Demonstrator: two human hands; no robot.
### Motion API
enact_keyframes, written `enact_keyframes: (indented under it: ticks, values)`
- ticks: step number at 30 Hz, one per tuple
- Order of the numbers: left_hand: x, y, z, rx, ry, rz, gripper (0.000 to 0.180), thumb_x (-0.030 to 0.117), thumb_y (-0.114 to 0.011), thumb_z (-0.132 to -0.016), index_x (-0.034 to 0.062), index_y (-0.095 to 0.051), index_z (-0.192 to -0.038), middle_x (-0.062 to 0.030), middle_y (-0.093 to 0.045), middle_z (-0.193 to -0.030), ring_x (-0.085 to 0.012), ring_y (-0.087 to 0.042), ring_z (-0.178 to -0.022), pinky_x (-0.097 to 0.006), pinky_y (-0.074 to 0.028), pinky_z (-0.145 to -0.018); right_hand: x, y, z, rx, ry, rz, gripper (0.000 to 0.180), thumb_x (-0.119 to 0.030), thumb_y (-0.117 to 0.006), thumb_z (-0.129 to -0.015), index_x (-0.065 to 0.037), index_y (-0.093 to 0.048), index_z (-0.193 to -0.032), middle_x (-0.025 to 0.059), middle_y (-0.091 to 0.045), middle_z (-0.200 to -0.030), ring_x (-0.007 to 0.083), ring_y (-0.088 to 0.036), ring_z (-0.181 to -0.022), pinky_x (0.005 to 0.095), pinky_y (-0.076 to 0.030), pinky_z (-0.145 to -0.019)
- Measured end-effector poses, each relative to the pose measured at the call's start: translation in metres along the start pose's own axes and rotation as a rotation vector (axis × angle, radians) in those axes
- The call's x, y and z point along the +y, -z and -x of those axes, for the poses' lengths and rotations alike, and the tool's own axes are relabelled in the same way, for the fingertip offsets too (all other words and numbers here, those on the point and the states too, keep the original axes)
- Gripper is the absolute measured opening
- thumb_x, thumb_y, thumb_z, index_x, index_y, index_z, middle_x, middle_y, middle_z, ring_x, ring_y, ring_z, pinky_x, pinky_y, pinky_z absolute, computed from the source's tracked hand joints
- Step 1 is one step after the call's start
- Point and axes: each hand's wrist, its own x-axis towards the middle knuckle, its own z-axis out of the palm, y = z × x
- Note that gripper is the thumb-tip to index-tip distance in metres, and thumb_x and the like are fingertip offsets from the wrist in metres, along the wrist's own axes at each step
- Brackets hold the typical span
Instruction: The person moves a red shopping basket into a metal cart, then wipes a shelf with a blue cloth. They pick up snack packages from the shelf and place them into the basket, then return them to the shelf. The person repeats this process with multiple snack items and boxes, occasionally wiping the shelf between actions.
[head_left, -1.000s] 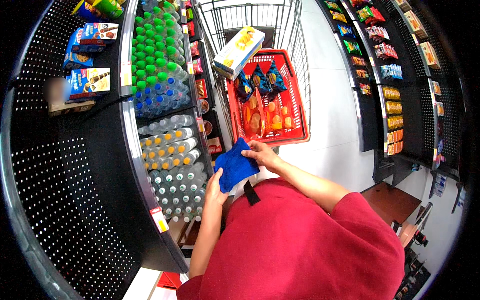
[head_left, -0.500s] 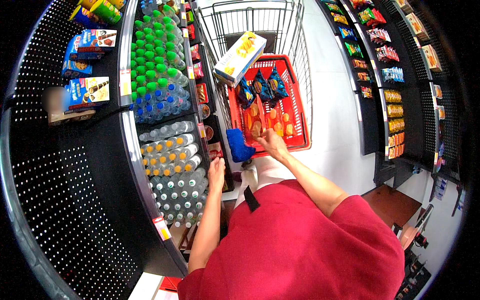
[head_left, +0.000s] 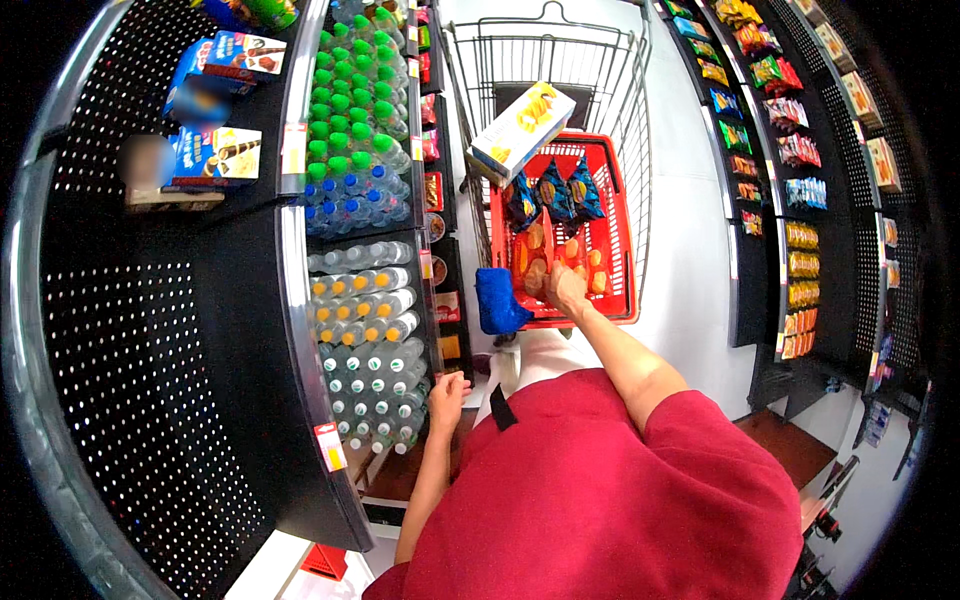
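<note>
My right hand (head_left: 567, 290) reaches into the near end of a red plastic basket (head_left: 625, 245), which sits in a wire shopping cart. Its fingers are closed beside a small brown, rounded item (head_left: 535, 279); what lies between them is hidden. Several small orange-brown pieces (head_left: 572, 248) are spread over the basket floor. Beyond them stand dark blue snack bags (head_left: 555, 190). A white and yellow box (head_left: 522, 130) rests slanted across the basket's far left corner. My left hand (head_left: 448, 402), loosely curled with fingers apart, holds nothing beside the bottle shelf.
Rows of bottles (head_left: 372, 370) fill the shelf at my left, close to my left hand. A blue fuzzy thing (head_left: 500, 300) sits at the basket's near left corner. Snack packets (head_left: 802, 250) hang on the right-hand rack. Pale floor (head_left: 690, 240) lies between cart and rack.
The view has shifted, so the shelves and cart appear farther right. My left hand has drawn back toward me along the bottles. My right hand stays at the basket's near end.
</note>
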Motion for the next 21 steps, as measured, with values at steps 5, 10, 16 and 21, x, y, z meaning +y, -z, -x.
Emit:
enact_keyframes:
  ticks: [5,10,16,21]
  values:
    - [0.0,0.004,0.006,0.043,-0.032,-0.008,0.036,0.028,-0.054,-0.105,0.003,-0.063,-0.129,-0.012,-0.074,-0.109,-0.0188,-0.072,-0.092,-0.031,-0.056,-0.073,-0.004,0.021,0.008,0.028,0.078,-0.164,0.025,-0.024,-0.053,-0.092,-0.001,-0.059,-0.099,0.0289,-0.068,-0.094,0.0482,-0.066,-0.091,0.0549,-0.052,-0.08]
    - [-0.004,0.007,0.01,0.038,-0.174,-0.021,0.033,0.024,-0.055,-0.105,0.0034,-0.063,-0.129,-0.0112,-0.074,-0.107,-0.0175,-0.072,-0.091,-0.03,-0.055,-0.072,-0.018,0.071,0.026,0.096,0.128,-0.28,0.022,-0.022,-0.056,-0.092,0.0,-0.059,-0.093,0.0276,-0.066,-0.085,0.0462,-0.066,-0.083,0.0542,-0.05,-0.074]
    - [0.027,0.005,0.02,-0.007,-0.211,0.078,0.034,0.023,-0.057,-0.103,-0.0001,-0.063,-0.127,-0.0134,-0.073,-0.107,-0.0192,-0.072,-0.089,-0.031,-0.056,-0.076,-0.056,0.182,0.077,0.031,0.245,-0.338,0.018,-0.017,-0.058,-0.092,0.001,-0.056,-0.09,0.0237,-0.062,-0.087,0.0425,-0.064,-0.086,0.0485,-0.049,-0.074]
    - [0.068,0.015,0.029,-0.087,-0.367,0.164,0.044,0.019,-0.068,-0.098,0.0016,-0.055,-0.137,-0.0151,-0.07,-0.118,-0.0202,-0.071,-0.1,-0.03,-0.055,-0.08,-0.115,0.276,0.127,0.028,0.503,-0.097,0.013,-0.014,-0.058,-0.094,-0.002,-0.054,-0.096,0.0188,-0.057,-0.093,0.0386,-0.06,-0.092,0.0469,-0.048,-0.079]
